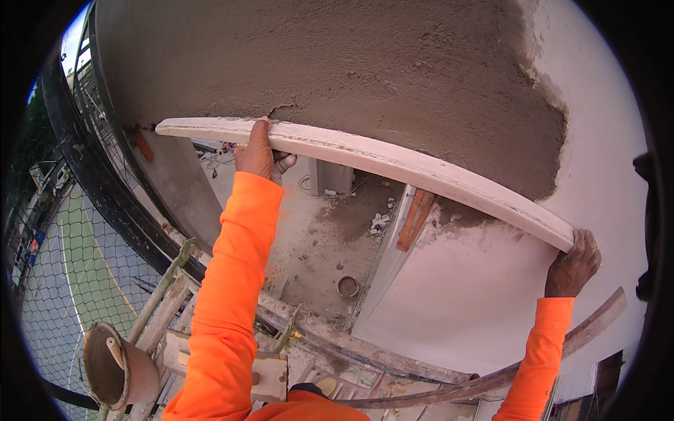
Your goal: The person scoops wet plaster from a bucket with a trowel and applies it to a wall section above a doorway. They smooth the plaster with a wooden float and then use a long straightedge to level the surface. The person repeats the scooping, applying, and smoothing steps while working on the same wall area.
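A long pale straightedge (pixel 393 164) lies against the lower part of wet grey plaster (pixel 365 63) on the wall, spanning the top of an opening. My left hand (pixel 260 156) is closed around it left of the middle, thumb on the upper face and fingers curled underneath. At its right end, my right hand (pixel 573 266) grips the tip, lower than the left one. The straightedge slopes down to the right and bends in the fisheye picture. A short crack or ridge shows in the plaster just above my left thumb.
A mortar-stained bucket (pixel 142 375) with a light tool handle (pixel 115 352) stands lower left by scaffold poles (pixel 165 284). Chain-link fence (pixel 77 259) borders the left. A small bucket (pixel 347 286) sits on the floor through the opening. A curved-looking plank (pixel 477 388) crosses lower right.
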The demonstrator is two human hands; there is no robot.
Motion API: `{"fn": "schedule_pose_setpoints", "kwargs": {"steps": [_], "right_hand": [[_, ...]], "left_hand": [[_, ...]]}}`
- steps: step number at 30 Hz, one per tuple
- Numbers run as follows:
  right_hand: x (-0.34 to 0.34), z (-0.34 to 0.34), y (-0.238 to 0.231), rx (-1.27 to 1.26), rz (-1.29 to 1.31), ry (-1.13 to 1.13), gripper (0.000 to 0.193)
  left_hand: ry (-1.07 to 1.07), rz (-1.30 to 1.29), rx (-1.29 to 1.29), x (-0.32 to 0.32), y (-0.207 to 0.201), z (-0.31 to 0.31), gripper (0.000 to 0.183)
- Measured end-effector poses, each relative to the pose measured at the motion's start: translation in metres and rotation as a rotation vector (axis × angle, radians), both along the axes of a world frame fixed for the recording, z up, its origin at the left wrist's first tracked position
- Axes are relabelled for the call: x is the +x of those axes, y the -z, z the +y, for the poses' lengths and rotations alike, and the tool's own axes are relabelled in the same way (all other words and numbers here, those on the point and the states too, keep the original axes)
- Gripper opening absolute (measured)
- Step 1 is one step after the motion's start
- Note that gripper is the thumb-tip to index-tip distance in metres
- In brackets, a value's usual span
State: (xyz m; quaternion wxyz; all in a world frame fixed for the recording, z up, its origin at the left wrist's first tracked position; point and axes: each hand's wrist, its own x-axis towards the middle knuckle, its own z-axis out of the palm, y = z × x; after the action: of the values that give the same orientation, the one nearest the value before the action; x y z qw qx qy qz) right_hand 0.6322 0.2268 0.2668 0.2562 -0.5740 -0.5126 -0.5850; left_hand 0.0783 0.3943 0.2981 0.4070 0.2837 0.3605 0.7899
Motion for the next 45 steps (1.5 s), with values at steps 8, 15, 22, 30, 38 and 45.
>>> {"fn": "schedule_pose_setpoints", "kwargs": {"steps": [8,15,22,30,38,45], "right_hand": [[-0.018,-0.005,-0.006,0.002,0.065,0.011,0.056],[-0.032,-0.001,-0.027,0.029,0.018,-0.059,0.058],[-0.065,0.012,-0.031,-0.013,-0.01,-0.106,0.066],[-0.036,0.013,-0.021,-0.018,-0.097,-0.259,0.068],[-0.03,0.009,-0.015,-0.026,-0.172,-0.209,0.049],[-0.095,0.021,0.004,-0.076,-0.174,-0.337,0.046]], "left_hand": [[0.03,-0.018,-0.021,-0.012,0.005,0.015,0.044],[0.027,-0.052,0.004,-0.045,-0.002,0.038,0.046],[-0.053,-0.042,-0.019,-0.093,-0.012,0.054,0.044],[-0.082,-0.013,-0.07,-0.07,-0.019,0.032,0.046],[-0.144,0.016,-0.071,-0.085,-0.022,0.033,0.049],[-0.185,-0.004,-0.188,-0.151,0.023,0.053,0.051]]}}
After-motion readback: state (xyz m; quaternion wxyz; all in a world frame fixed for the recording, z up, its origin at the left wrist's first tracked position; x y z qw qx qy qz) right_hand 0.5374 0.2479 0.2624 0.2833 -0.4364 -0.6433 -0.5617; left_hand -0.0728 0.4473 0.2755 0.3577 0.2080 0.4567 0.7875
